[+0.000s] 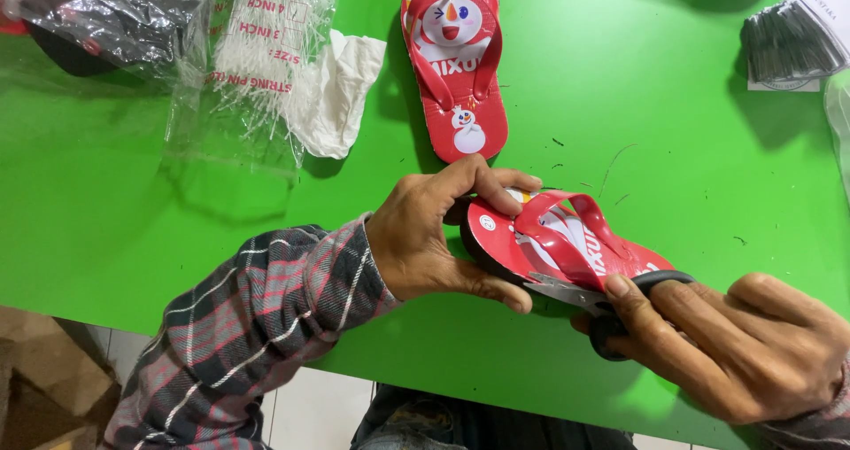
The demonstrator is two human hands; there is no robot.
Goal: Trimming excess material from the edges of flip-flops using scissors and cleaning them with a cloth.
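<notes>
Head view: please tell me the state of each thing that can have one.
Held flip-flop: lifted, gripped by left hand.
Second flip-flop: flat on green table, untouched.
Scissors: in right hand, blades at the strap.
Plastic bag: crumpled, lying flat.

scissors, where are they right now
In the head view, the scissors are at lower right, in the right hand, blades against the red flip-flop that the left hand grips.

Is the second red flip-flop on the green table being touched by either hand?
No: the second flip-flop lies alone on the table, apart from both hands.
</notes>
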